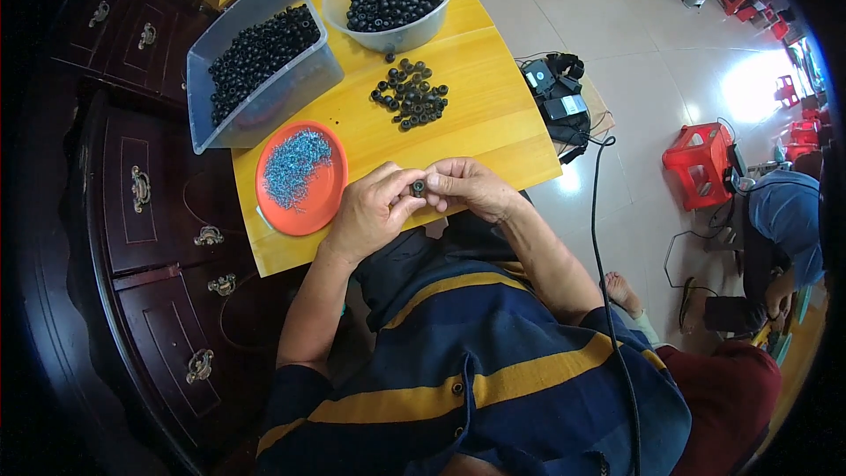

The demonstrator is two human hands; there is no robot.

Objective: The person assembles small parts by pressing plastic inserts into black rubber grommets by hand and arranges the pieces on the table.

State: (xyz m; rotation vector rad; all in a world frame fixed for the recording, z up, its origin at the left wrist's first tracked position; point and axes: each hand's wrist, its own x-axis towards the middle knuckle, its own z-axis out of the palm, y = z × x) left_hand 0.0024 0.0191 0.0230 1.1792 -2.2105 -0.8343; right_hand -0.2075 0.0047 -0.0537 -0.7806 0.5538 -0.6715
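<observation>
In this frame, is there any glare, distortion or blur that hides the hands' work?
Head view: strong window glare on the floor tiles at right, dark fisheye corners, the yellow table edges bowed; both hands and the small black ring they pinch stay sharp and evenly lit.

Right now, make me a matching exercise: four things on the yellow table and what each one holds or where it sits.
Things:
1. orange plate
2. round bowl
3. rectangular bin
4. loose pile

Descriptions:
A. bare tabletop, between bowl and hands
B. small blue-grey pieces
C. far table edge, black rings inside
D. left table edge, black rings inside

Pairs: 1-B, 2-C, 3-D, 4-A
</observation>
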